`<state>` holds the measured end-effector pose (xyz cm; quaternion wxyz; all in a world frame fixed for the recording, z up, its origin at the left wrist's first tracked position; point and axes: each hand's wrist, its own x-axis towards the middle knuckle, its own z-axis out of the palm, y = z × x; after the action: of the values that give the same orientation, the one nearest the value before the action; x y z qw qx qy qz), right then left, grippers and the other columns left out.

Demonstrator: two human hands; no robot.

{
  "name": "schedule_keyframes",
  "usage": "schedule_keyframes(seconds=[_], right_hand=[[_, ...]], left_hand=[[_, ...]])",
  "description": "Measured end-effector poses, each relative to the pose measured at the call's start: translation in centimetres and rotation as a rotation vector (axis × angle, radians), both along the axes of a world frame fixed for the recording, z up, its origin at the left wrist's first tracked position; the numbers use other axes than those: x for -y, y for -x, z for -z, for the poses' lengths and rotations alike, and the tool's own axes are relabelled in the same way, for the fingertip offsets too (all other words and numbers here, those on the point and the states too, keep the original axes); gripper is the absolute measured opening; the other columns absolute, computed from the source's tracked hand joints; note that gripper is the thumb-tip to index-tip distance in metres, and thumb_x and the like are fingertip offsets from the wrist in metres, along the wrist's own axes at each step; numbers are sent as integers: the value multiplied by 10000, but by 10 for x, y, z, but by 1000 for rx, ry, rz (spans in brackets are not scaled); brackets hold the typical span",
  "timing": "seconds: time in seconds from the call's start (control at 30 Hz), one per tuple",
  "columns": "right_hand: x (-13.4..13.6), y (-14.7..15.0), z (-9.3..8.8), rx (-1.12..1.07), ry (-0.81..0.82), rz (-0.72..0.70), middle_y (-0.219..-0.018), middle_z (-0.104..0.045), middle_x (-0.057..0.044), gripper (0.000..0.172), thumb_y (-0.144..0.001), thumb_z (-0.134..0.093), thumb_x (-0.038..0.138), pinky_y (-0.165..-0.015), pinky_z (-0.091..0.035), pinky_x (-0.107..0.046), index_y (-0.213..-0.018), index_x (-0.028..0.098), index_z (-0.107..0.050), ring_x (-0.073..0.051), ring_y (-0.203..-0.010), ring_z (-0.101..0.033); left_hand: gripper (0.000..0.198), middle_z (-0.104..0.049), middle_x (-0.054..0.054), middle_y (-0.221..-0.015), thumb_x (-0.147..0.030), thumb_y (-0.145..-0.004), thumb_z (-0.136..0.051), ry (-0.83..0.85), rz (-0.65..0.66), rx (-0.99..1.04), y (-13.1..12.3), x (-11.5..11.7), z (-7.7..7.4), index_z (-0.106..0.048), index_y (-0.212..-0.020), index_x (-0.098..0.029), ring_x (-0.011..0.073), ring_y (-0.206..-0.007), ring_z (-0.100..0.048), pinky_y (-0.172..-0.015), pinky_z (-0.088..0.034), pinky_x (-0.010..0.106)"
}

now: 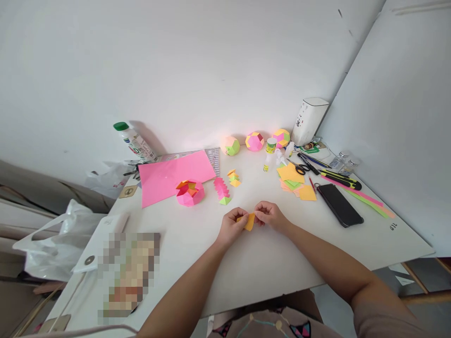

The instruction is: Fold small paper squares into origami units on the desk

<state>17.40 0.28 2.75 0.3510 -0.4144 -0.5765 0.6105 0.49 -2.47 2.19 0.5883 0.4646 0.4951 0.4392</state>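
Near the table's front, a small orange piece of paper [250, 222] is held up between both hands. My left hand [233, 224] pinches its left side, fingers closed. The closed fingers of my right hand [269, 217] meet the paper's upper right edge. Just beyond lie a row of pink folded paper pieces [221, 188] ending in green, and a shorter stack of orange and green folded pieces [233, 178]. To the left sits a pink folded-paper bowl shape [190, 193] with an orange inside. Loose orange, green and peach paper squares [291, 176] lie to the right.
Three folded paper balls, one a pink one [254, 141], stand along the wall. On the right are scissors [299, 167], a black phone [338, 204], a cutter knife [341, 179] and a white container [310, 121]. On the left are a pink sheet [172, 173] and a bottle [136, 143].
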Motion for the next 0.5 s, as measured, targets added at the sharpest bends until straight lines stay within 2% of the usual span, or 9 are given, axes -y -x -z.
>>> schedule_keyframes(seconds=[0.5], right_hand=[[-4,-3,-2,-120,66,65,-543,-609,25,105,-757,-559,253,-459,-412,-229,-707,170,-520,-90,-444,-509]], left_hand=[[215,-491,-32,-605,-354,-695,-627,60,-97,149,2,-3,1,-538,-669,-159,77,-511,-451,-448,-350,193]])
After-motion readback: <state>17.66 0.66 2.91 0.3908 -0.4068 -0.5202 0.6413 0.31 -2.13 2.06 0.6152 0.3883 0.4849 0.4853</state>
